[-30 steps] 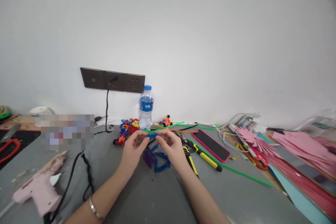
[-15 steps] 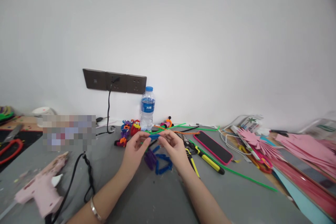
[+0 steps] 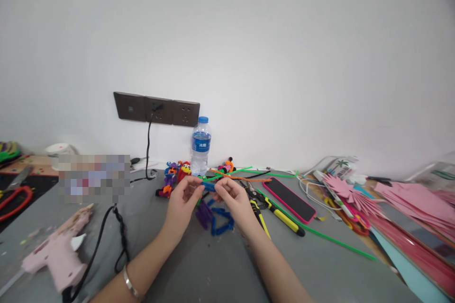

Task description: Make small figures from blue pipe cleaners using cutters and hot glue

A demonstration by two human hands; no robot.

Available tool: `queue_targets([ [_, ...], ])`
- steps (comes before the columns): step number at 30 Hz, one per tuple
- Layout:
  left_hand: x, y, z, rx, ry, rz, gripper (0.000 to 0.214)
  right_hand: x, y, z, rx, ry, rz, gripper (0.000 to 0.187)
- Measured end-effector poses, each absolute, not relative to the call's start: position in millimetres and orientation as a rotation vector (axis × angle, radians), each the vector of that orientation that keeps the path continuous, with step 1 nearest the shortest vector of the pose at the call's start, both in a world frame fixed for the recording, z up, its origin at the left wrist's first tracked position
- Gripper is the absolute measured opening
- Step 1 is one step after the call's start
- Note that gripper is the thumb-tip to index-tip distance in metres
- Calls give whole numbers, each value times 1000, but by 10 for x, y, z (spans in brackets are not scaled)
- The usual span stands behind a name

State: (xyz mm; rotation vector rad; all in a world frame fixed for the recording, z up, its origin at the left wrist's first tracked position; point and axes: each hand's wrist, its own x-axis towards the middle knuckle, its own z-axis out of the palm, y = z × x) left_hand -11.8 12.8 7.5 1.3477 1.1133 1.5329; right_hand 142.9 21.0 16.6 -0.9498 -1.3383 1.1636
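My left hand (image 3: 183, 201) and my right hand (image 3: 232, 199) meet above the grey table (image 3: 199, 265), both pinching a short blue pipe-cleaner piece (image 3: 209, 187) between fingertips. Each hand grips one end. Just below them on the table lie a bent blue pipe-cleaner shape (image 3: 222, 222) and a purple pipe-cleaner piece (image 3: 203, 214). A silver bracelet (image 3: 128, 284) circles my left wrist.
Pink glue gun (image 3: 57, 253) with black cord at left. Water bottle (image 3: 201, 146) and small pipe-cleaner figures (image 3: 174, 175) by the wall. Yellow-handled pliers (image 3: 275, 210), a pink-cased phone (image 3: 288, 193), green pipe cleaners and pink paper sheets (image 3: 408, 203) at right.
My hands have drawn slightly closer together on the blue piece and dipped a little; the view shifted slightly. Nothing else on the table has moved.
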Motion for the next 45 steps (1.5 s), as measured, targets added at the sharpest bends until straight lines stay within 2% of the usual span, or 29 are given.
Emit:
queue_targets([
  [5,-128,129,87,1397,1181,1549,19,1428,208,182,-985,-1345,1210,44],
  [15,-146,144,79,1417,1199,1512,18,1428,228,136,-968,-1315,1232,40],
  [31,-150,180,15,1418,1107,1466,16,1448,184,108,-1015,-1407,989,26],
  [45,-121,167,60,1292,1090,1409,24,1430,158,124,-1014,-1442,966,27],
])
